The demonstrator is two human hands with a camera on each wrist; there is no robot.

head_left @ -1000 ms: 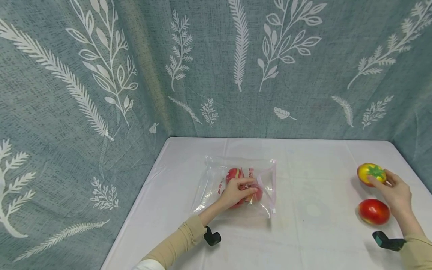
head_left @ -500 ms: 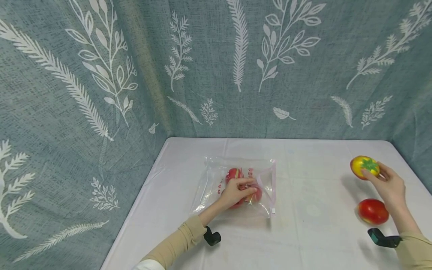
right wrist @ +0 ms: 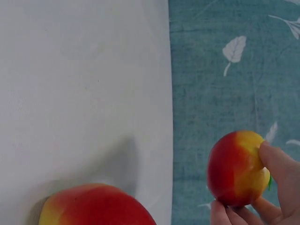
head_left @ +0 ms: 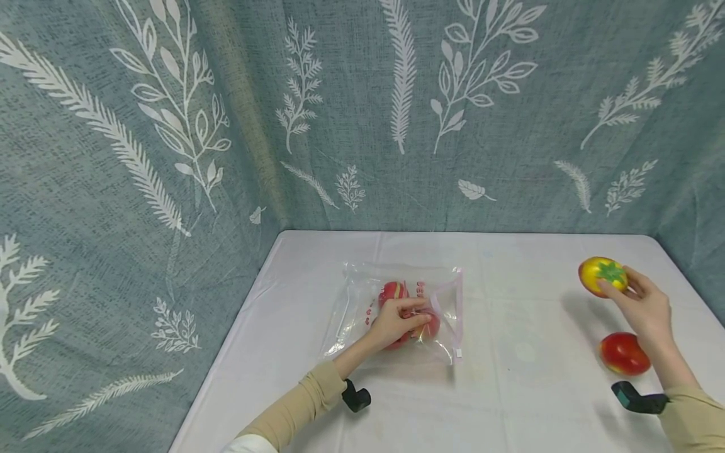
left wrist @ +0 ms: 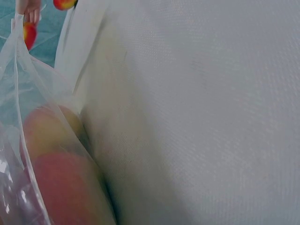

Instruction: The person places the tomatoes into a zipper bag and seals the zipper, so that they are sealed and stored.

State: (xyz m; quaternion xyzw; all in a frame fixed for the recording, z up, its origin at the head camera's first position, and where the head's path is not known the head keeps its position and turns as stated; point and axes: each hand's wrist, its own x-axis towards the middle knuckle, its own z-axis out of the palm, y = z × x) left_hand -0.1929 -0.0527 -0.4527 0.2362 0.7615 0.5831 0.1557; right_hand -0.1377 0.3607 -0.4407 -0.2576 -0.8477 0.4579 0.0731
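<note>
Glossy round tomato (head_left: pixel 602 275) in right hand (head_left: pixel 646 309); left hand (head_left: pixel 393 322) pinching crinkly plastic bag (head_left: pixel 357 302).

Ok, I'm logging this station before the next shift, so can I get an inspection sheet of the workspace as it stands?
Surface: white table cloth, faintly stained.
Job's things: clear zip bag lying flat with red fruit inside; yellow-red tomato lifted off the table; red tomato resting near the right edge.
Clutter: nothing seen.
Hands: left hand grips the bag at its opening; right hand holds the yellow-red tomato.
Cables: nothing seen.
Surroundings: teal leaf-print curtain behind and at both sides.
</note>
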